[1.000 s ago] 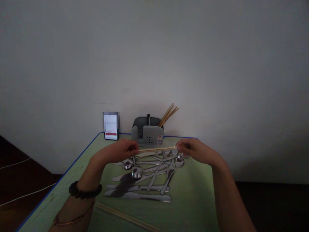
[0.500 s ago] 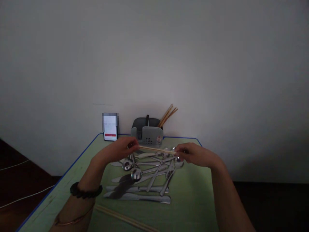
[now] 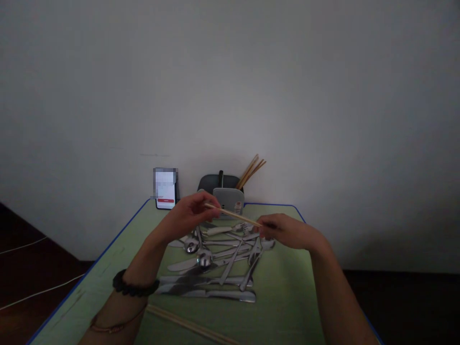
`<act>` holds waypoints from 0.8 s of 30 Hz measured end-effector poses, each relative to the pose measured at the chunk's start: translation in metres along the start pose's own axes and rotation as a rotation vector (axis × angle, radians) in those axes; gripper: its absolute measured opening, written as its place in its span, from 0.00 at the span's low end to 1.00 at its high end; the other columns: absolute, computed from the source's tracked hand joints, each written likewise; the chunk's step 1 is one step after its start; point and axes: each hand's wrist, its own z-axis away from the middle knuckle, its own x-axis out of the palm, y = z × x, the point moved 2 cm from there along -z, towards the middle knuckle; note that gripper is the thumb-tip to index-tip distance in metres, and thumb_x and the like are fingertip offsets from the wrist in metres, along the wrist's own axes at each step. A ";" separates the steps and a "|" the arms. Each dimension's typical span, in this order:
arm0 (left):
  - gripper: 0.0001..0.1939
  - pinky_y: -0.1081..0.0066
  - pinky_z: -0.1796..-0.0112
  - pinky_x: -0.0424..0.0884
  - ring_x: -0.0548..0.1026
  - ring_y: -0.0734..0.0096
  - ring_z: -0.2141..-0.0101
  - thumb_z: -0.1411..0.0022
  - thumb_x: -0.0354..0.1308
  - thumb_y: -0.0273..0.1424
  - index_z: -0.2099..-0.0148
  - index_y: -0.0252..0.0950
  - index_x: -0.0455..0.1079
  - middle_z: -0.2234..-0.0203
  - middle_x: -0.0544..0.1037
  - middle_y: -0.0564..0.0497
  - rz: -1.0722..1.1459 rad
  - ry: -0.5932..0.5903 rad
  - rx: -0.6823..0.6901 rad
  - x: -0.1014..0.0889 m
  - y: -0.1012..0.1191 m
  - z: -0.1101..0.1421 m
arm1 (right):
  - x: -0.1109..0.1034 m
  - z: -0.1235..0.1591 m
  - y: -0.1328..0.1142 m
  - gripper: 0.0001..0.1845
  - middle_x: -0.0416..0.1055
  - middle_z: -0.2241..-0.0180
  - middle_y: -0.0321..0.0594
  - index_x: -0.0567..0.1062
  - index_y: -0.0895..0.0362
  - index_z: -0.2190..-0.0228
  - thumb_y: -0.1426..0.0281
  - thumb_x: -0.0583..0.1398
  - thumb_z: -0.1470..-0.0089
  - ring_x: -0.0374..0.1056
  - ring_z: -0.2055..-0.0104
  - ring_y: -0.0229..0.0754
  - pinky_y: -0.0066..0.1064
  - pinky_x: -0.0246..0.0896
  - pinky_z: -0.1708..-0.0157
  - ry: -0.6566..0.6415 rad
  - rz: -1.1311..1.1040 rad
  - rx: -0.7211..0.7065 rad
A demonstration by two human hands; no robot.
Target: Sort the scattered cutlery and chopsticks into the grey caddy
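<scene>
My left hand and my right hand each pinch one end of a pair of wooden chopsticks. The pair slopes down from the left hand to the right, just above a pile of metal spoons, forks and knives on the green table. Right behind the left hand stands a grey cutlery holder with several chopsticks leaning out of it.
A phone with a lit screen leans on the wall at the table's back left. More chopsticks lie near the front edge. A blue rim borders the table; a white cable runs on the dark floor to the left.
My left hand has risen and moved toward the holder, tilting the chopsticks from level to sloping. My right hand has dropped slightly.
</scene>
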 end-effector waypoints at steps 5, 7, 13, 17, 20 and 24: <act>0.14 0.73 0.67 0.69 0.72 0.71 0.67 0.47 0.61 0.40 0.66 0.32 0.72 0.68 0.75 0.48 0.062 -0.059 0.066 0.013 0.011 0.000 | 0.003 -0.001 -0.020 0.16 0.70 0.78 0.34 0.78 0.55 0.73 0.58 0.57 0.46 0.62 0.76 0.35 0.25 0.56 0.76 0.002 -0.072 -0.128; 0.14 0.74 0.70 0.69 0.72 0.73 0.70 0.45 0.59 0.39 0.64 0.32 0.73 0.67 0.76 0.48 0.096 -0.024 0.067 0.017 0.015 -0.001 | 0.006 -0.002 -0.031 0.16 0.70 0.78 0.34 0.78 0.55 0.73 0.57 0.57 0.46 0.62 0.76 0.35 0.25 0.56 0.76 -0.014 -0.103 -0.193; 0.14 0.77 0.74 0.69 0.73 0.76 0.75 0.46 0.61 0.35 0.59 0.32 0.73 0.70 0.79 0.50 0.197 0.111 0.022 0.020 0.020 -0.001 | 0.014 -0.007 -0.041 0.19 0.71 0.73 0.37 0.78 0.59 0.69 0.58 0.54 0.43 0.62 0.72 0.35 0.25 0.56 0.72 -0.169 -0.009 -0.210; 0.09 0.77 0.73 0.70 0.74 0.75 0.74 0.47 0.61 0.32 0.65 0.32 0.71 0.71 0.78 0.51 0.248 0.152 0.042 0.021 0.019 0.000 | 0.015 -0.009 -0.037 0.18 0.69 0.74 0.36 0.76 0.60 0.68 0.60 0.53 0.42 0.61 0.73 0.35 0.25 0.53 0.74 -0.177 0.016 -0.157; 0.07 0.77 0.71 0.70 0.74 0.76 0.73 0.47 0.61 0.31 0.67 0.33 0.70 0.73 0.77 0.52 0.187 0.181 0.062 0.021 0.018 0.000 | 0.016 -0.009 -0.038 0.15 0.69 0.74 0.35 0.76 0.59 0.68 0.61 0.55 0.44 0.61 0.73 0.34 0.25 0.52 0.75 -0.172 0.007 -0.128; 0.06 0.76 0.69 0.70 0.73 0.75 0.72 0.47 0.58 0.31 0.67 0.33 0.70 0.75 0.76 0.53 0.061 0.203 0.077 0.021 0.018 0.000 | 0.018 -0.011 -0.044 0.15 0.68 0.76 0.35 0.75 0.58 0.70 0.61 0.55 0.44 0.61 0.75 0.34 0.24 0.51 0.76 -0.125 -0.005 -0.129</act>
